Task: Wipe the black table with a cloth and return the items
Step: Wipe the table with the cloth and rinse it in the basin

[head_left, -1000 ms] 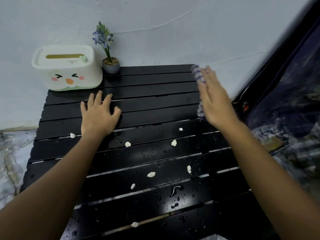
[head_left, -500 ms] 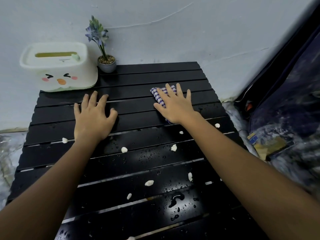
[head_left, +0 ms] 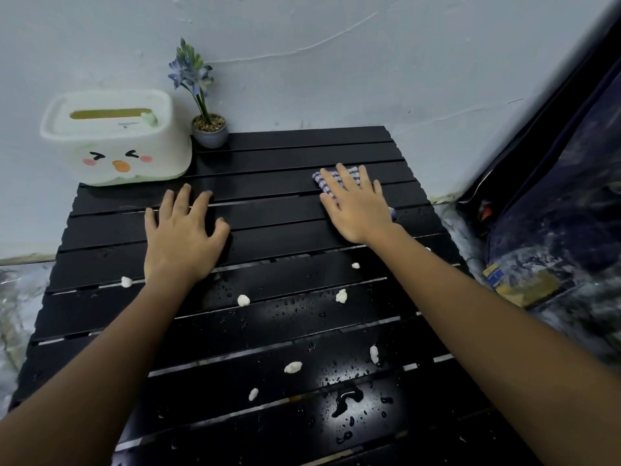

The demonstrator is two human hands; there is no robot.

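Head view: cloth point(head_left: 323, 179) pinned flat under right grip point(head_left: 359, 208)

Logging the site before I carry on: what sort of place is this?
Probably a home corner: a black slatted table against a cracked white plaster wall, with a white duck-faced tissue box and a small potted flower.

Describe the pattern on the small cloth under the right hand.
Blue-and-white checked small cloth, pressed flat under the right hand; the head view shows it.
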